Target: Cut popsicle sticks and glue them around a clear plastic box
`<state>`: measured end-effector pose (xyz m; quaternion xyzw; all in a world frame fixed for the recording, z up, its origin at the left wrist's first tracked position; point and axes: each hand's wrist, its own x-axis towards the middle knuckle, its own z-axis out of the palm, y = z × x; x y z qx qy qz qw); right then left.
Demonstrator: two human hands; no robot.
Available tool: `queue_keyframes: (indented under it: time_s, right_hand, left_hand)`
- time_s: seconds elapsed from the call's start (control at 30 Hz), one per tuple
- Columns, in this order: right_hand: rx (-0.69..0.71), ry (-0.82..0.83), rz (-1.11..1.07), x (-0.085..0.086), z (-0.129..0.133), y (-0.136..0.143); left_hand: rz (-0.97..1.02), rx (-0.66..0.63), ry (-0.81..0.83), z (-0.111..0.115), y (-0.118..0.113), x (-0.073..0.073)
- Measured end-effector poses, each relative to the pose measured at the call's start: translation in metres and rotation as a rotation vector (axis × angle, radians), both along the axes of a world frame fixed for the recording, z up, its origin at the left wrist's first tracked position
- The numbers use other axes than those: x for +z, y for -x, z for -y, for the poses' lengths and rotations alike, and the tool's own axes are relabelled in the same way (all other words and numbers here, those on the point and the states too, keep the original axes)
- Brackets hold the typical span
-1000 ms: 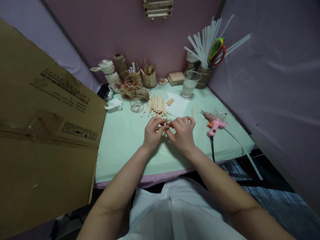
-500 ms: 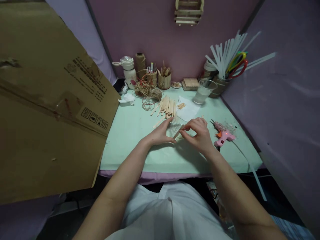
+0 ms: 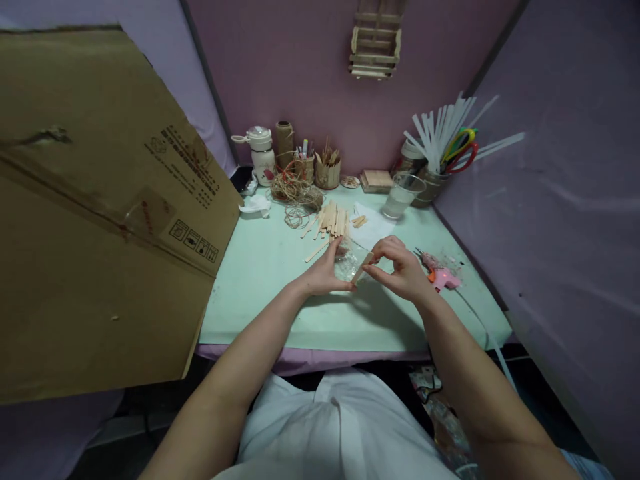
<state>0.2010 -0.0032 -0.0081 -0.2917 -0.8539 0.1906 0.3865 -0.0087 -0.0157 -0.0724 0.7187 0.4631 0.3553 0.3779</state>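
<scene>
Craft workspace, shown by glue gun (image 3: 445, 279), scissors (image 3: 463, 148) and wooden sticks (image 3: 333, 219).

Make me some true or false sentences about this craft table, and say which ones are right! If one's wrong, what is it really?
1. The right hand is pinching a flat, pale wooden stick. True.
2. The pink plastic glue gun is to the left of both hands. False: the glue gun is on the right side of the table.
3. The red-handled scissors stand near a bunch of long white strips. True.
4. The clear plastic cup is completely empty. False: there is cloudy liquid in the cup.
5. The white bottle is lying on its side. False: the bottle stands upright.
</scene>
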Motion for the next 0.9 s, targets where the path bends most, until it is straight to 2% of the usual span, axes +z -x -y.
queue_keyframes:
  time_s: [0.2,0.33,0.43,0.53,0.6,0.73,0.83,0.9]
  right_hand:
    - [0.071,0.025,0.175,-0.007,-0.005,0.002]
    - [0.05,-0.022,0.213,-0.012,-0.006,-0.001]
    - [-0.047,-0.061,0.18,-0.018,-0.001,-0.007]
    - [-0.22,-0.062,0.057,-0.032,0.012,-0.012]
    - [-0.307,-0.036,-0.04,-0.045,0.023,-0.012]
    - [-0.39,0.028,-0.247,-0.073,0.039,-0.003]
    - [-0.422,0.107,-0.373,-0.083,0.039,0.002]
    - [-0.399,0.159,-0.397,-0.084,0.036,0.003]
  left_hand:
    - [-0.321,0.141,-0.069,0.004,-0.001,0.004]
    - [-0.377,0.2,-0.113,0.007,0.005,0.006]
    - [-0.382,0.217,-0.281,0.01,0.013,0.017]
    - [-0.454,0.122,-0.473,0.014,0.015,0.037]
    - [-0.559,-0.009,-0.532,0.013,0.012,0.051]
    - [-0.749,-0.271,-0.521,-0.002,0.0,0.069]
    - [-0.8,-0.334,-0.474,-0.016,-0.008,0.076]
    - [-0.752,-0.339,-0.434,-0.022,-0.009,0.082]
